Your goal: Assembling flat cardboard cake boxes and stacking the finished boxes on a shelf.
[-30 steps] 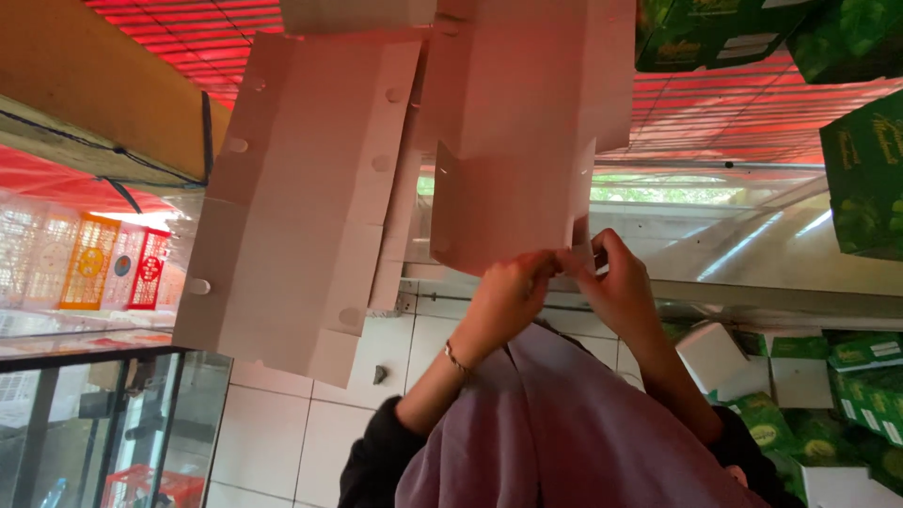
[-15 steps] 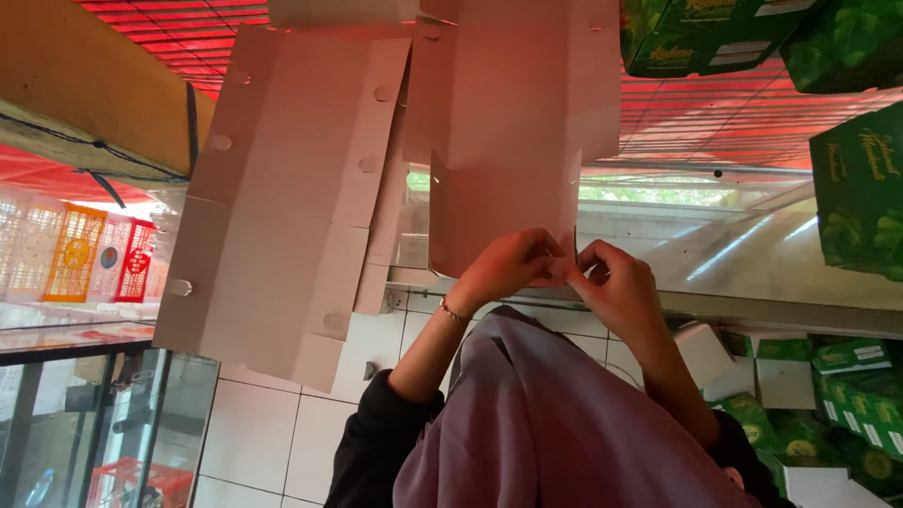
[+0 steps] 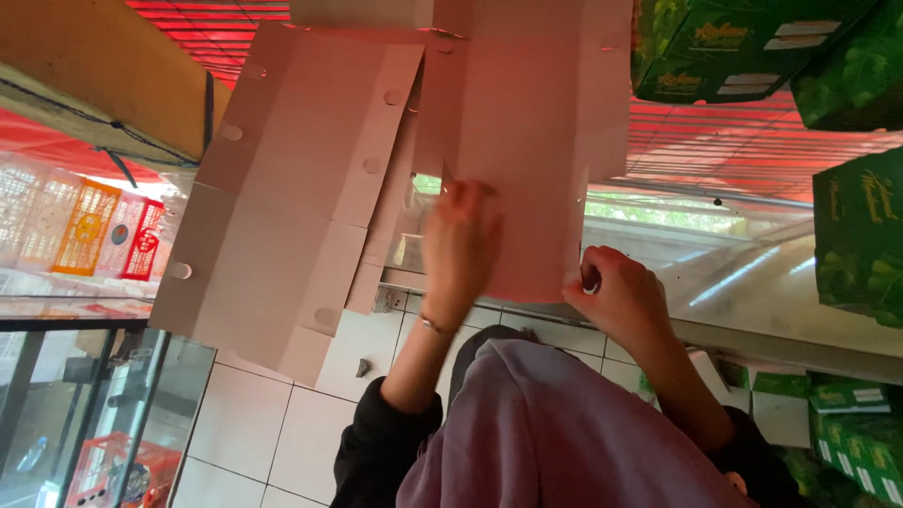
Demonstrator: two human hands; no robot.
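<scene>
Head view: the left hand (image 3: 461,240) is reaching up with the wrist straight, its palm lying flat and open against the pale cardboard sheet (image 3: 527,113), gripping nothing. A thin bracelet (image 3: 435,326) is sitting on that wrist. The right hand (image 3: 616,296) is curling closed at the sheet's lower right corner, thumb and fingers pinching the edge. Both forearms are rising out of dark sleeves on either side of a purple scarf (image 3: 555,433).

The sheet is hanging upright in front of the person, at the centre of the frame, between the two hands. A second sheet (image 3: 292,207), flat and die-cut with round holes, is overlapping it on the left, making two sheets clearly countable. Three large green boxes (image 3: 861,235) are showing at the upper right, with smaller ones below that I cannot count.
</scene>
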